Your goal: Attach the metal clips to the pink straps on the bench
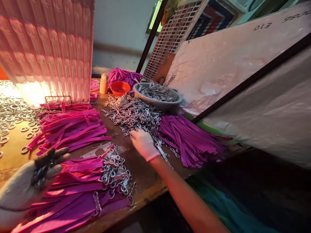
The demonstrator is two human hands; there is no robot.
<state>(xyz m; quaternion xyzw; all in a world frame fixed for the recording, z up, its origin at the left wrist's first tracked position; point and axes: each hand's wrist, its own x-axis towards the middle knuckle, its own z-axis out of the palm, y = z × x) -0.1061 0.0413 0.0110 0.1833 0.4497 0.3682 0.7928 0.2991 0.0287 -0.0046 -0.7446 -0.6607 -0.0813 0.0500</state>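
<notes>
My left hand (26, 184), in a pale glove with dark fingertips, is at the lower left with several dark metal links (40, 171) held in its palm under curled fingers. Beside it lie magenta straps (73, 187), with silver metal links (115, 171) on their right ends. My right hand (144, 144), in a white glove, reaches to the near edge of a heap of loose metal links (138, 113). Its fingers are bent together, and their tips are partly hidden, so what they hold cannot be made out.
A grey basin (157, 102) of links stands behind the heap, near a red bowl (120, 88) and a bottle (104, 83). More magenta straps (73, 127) lie left, purple straps (194, 140) right. Metal rings (14, 113) lie by a translucent ribbed panel (53, 48).
</notes>
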